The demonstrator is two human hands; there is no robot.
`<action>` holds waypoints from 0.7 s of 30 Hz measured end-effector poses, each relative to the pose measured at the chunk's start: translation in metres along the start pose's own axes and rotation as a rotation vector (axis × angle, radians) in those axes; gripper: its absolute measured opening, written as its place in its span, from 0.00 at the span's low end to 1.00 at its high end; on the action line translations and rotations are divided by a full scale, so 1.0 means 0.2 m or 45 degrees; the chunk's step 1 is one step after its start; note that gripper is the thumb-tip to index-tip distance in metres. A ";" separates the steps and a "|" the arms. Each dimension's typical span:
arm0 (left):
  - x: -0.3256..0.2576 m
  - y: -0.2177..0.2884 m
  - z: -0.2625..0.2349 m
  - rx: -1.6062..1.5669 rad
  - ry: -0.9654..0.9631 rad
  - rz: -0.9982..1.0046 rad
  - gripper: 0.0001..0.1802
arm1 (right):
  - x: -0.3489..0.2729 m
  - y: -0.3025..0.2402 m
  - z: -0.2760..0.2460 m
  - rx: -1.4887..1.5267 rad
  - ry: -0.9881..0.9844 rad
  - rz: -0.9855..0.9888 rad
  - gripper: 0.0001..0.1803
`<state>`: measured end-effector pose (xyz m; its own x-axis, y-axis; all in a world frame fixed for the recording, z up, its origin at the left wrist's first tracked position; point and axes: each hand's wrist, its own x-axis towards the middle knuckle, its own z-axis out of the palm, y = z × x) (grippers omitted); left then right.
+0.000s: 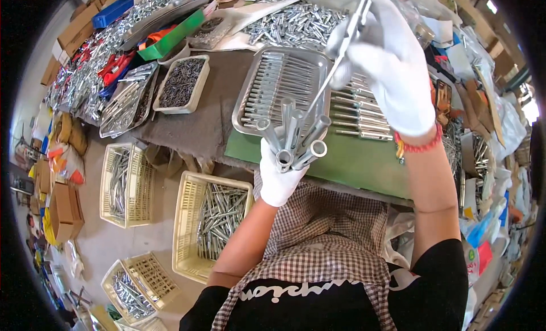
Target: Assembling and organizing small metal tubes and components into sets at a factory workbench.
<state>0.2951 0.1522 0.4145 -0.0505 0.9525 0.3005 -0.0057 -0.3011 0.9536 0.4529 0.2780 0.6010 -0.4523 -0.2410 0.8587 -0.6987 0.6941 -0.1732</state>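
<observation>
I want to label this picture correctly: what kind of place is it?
Probably a small hardware assembly or sorting workshop. Gloved hands hold metal tubes over a steel tray of rods, and plastic baskets of metal parts stand on the floor.

light: bright, even daylight | shadows: soft | glare: blown-out white at right rim | edges: strong fisheye bending, black corners | focus: mostly sharp, rim soft

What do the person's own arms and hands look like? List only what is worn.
Both hands wear white knitted fabric gloves: the left hand and the right hand. A red beaded bracelet circles the right wrist at the glove's cuff. The forearms are bare; short black sleeves begin above the elbows. No cables or other markings show.
</observation>
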 end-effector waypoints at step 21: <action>0.00 0.08 0.05 -0.050 0.263 0.138 0.14 | 0.06 -0.18 0.55 -1.058 0.074 0.972 0.20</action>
<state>0.3052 0.1477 0.4296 -0.2562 0.8859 0.3866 -0.0280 -0.4066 0.9132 0.4112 0.1754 0.5641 -0.5612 0.4562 0.6906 0.3442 0.8875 -0.3065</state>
